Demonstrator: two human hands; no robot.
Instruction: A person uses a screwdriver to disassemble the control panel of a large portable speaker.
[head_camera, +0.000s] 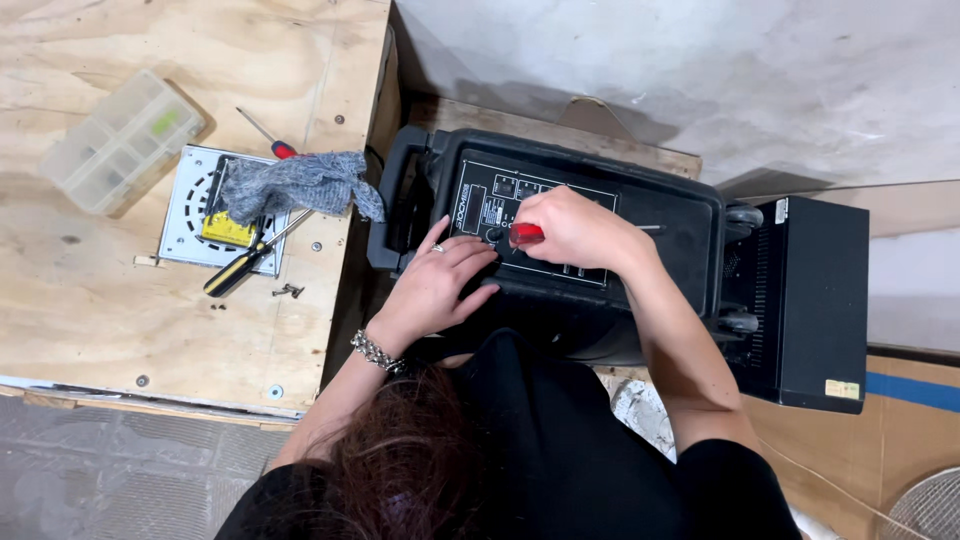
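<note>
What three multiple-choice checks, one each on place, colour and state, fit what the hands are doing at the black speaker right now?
1. Where does the grey rag lie?
A. on the speaker
B. over the metal plate on the plywood bench
C. on the floor

2. What colour is the handle in the right hand?
A. red
B. blue
C. green

3. How is the left hand?
A. clenched round a tool
B. raised in the air
C. resting open on the speaker

Answers: 1 B, it drapes the plate; 2 A, red shows beside the fingers; 3 C, fingers spread flat.
</note>
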